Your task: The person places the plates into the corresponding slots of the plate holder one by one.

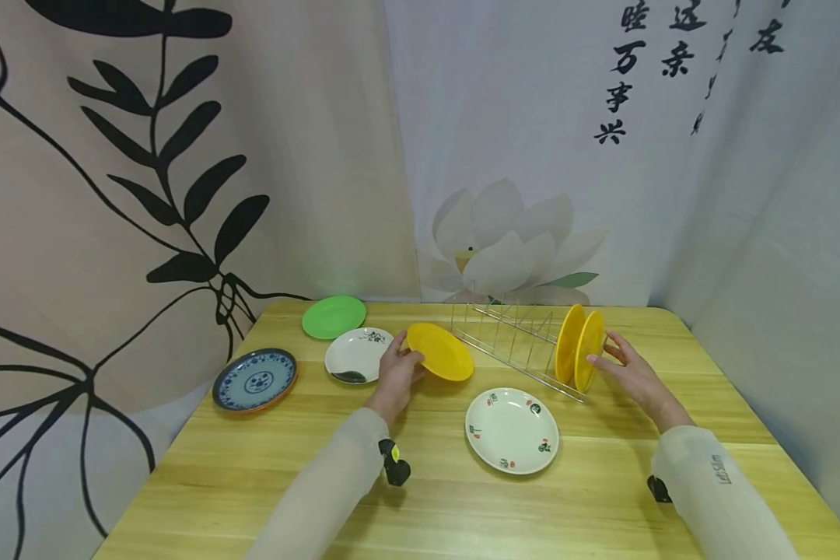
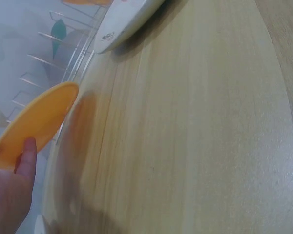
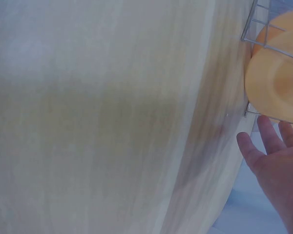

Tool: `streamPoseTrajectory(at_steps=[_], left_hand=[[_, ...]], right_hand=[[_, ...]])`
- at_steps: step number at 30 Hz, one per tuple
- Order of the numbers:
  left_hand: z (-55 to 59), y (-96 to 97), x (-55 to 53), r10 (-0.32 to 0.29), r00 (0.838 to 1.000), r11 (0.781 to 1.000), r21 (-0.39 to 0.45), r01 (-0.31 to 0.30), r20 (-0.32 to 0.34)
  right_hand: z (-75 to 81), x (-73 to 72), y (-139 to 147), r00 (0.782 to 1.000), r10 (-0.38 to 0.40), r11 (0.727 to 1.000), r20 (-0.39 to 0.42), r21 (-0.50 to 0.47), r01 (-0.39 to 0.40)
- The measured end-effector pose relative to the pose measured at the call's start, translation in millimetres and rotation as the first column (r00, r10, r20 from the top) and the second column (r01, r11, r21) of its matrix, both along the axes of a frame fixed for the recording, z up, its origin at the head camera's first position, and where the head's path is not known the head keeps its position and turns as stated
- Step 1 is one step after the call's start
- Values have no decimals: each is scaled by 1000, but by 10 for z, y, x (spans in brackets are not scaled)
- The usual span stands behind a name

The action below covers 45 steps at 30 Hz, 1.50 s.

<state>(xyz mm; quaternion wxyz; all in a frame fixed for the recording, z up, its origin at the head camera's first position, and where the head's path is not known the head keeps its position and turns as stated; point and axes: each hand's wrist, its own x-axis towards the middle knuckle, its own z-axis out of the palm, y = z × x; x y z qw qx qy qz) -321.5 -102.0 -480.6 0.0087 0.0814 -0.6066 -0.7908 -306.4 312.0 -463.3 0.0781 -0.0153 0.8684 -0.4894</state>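
My left hand [image 1: 396, 381] pinches a yellow plate [image 1: 440, 352] by its left edge, holding it tilted just left of a wire dish rack [image 1: 518, 366]. In the left wrist view the thumb lies against this plate [image 2: 41, 119]. Two more yellow plates stand on edge at the right end of the rack, an inner one [image 1: 568, 342] and an outer one [image 1: 589, 351]. Beside the outer plate is my right hand [image 1: 633, 378], its fingers spread and extended in the right wrist view. Whether its fingertips touch that plate [image 3: 271, 80] I cannot tell.
A white plate with small printed motifs [image 1: 512, 431] lies in front of the rack. On the left are a green plate [image 1: 333, 317], a white plate with a dark plant design [image 1: 353, 354] and a blue patterned plate [image 1: 257, 379]. Curtains hang behind the wooden table [image 1: 448, 513].
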Motion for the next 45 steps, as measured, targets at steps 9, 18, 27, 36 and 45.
streamPoseTrajectory(at_steps=[9, 18, 27, 36, 45], left_hand=[[238, -44, 53, -21, 999, 999, 28, 23, -50], [415, -2, -21, -12, 995, 996, 89, 21, -98], [663, 197, -115, -27, 994, 993, 110, 39, -109], [810, 552, -228, -75, 989, 993, 76, 86, -131], [828, 896, -324, -123, 981, 987, 80, 136, -151]], right_hand=[[5, -18, 3, 1000, 3, 1000, -1, 1, -3], [3, -11, 10, 1000, 4, 1000, -3, -7, -4], [3, 7, 16, 1000, 4, 1000, -8, -13, -4], [-16, -1, 29, 1000, 2, 1000, -6, -16, -2], [-34, -14, 24, 1000, 3, 1000, -7, -21, -3]])
